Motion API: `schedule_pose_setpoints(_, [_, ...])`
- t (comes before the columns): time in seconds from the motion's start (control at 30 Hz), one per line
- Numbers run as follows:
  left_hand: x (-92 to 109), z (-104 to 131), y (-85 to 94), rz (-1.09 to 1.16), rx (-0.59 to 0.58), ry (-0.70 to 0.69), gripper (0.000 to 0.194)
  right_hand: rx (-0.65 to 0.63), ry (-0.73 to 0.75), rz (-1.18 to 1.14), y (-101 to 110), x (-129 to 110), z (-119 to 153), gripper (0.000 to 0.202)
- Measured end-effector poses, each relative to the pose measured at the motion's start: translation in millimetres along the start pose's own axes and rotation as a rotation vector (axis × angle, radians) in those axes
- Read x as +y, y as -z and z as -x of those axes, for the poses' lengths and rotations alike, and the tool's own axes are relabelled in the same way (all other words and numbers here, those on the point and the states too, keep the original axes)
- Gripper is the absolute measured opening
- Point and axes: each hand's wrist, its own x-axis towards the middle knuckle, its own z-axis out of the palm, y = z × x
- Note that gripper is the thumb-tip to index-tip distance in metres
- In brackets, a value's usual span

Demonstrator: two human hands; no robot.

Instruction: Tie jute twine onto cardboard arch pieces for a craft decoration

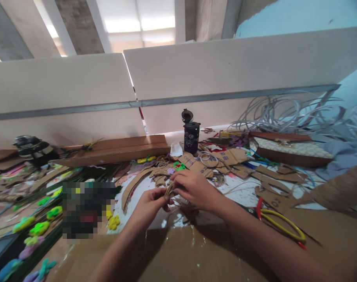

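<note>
My left hand (152,201) and my right hand (194,190) meet over the middle of the worktop. Pinched between the fingertips of both is a small length of brown jute twine (169,191); its exact shape is partly hidden by the fingers. Loose strands hang below the hands. Just behind them lies a twine-wrapped piece (159,171) with a small purple flower (170,171) and a red-and-green one (179,167). A curved cardboard strip (134,187) rests to the left. A large cone of twine (337,190) lies at the right.
Scissors (280,225) with yellow and red handles lie beside my right forearm. Cardboard scraps (228,157), an open-lidded black tumbler (192,137) and a handbag (290,150) stand farther back. Several bright fuzzy flowers (39,228) lie at left. A cardboard sheet (178,254) covers the near edge.
</note>
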Motion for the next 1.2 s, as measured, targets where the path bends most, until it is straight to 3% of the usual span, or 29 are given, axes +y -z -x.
schedule_pose_setpoints(0.6, [-0.5, 0.1, 0.0, -0.058, -0.025, -0.019, 0.013, 0.032, 0.008, 0.092, -8.4, 3.1, 1.2, 0.005])
schedule_pose_setpoints(1.2, [-2.4, -0.4, -1.2, -0.057, -0.049, -0.028, 0.025, 0.017, -0.076, -0.162, 0.8, 4.0, 0.0, 0.009])
